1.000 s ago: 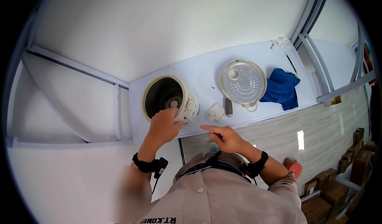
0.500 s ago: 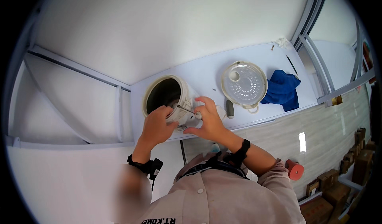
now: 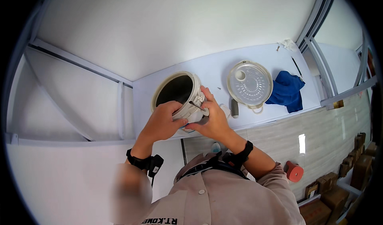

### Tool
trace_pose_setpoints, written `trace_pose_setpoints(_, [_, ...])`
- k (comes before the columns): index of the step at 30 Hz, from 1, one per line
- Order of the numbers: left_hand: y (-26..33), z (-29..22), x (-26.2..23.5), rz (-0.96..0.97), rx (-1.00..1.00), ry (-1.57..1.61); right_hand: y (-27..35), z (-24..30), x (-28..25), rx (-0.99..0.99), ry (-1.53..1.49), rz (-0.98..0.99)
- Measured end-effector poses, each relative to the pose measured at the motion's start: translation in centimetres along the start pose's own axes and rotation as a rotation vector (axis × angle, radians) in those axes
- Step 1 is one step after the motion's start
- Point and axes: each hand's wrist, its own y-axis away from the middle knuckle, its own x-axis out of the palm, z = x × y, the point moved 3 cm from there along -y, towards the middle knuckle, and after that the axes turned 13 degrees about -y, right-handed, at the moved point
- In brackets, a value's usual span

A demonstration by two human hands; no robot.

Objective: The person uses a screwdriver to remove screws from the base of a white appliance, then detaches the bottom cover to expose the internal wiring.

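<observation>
A white rice cooker body [image 3: 196, 90], lidless with a dark round opening, is tilted toward me at the bench's near edge. My left hand [image 3: 162, 120] grips its near rim, fingers over the edge into the opening. My right hand [image 3: 215, 119] wraps round its right side, fingers curled and thumb low. A thin dark rod with a pale end [image 3: 196, 105] lies at the rim by my right hand; I cannot tell whether it is a tool or a cooker part. The cooker's round lid [image 3: 255, 90], with a translucent ribbed face and a round vent, lies to the right.
A grey handle [image 3: 234, 108] lies beside the lid. Further right are a crumpled blue cloth [image 3: 286, 92], a thin black stick [image 3: 297, 66] and white tissue [image 3: 288, 44]. A wall backs the white bench [image 3: 215, 59]. A red stool [image 3: 294, 172] and cardboard boxes [image 3: 334, 199] are on the right.
The cooker has turned and shifted slightly to the right and up in view, with both hands moving along with it. My left fingers reach further over the rim.
</observation>
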Motion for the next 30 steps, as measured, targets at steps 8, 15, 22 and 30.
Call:
trace_pose_setpoints(8, [-0.6,-0.5,-0.6,-0.018,0.034,0.011,-0.7,2.9,-2.9,0.003,0.1,-0.024])
trace_pose_setpoints(15, [-0.2,1.3,-1.5,0.023,0.01,0.069,0.2,4.7,-6.2,0.111,0.128,-0.023])
trace_pose_setpoints(22, [0.7,2.1,-0.9,0.083,0.154,0.035,0.5,4.1,-4.8,0.117,0.059,-0.014])
trace_pose_setpoints(30, [1.7,3.0,1.0,-0.027,0.308,-0.277,1.7,1.7,-3.2,0.497,-0.044,0.069])
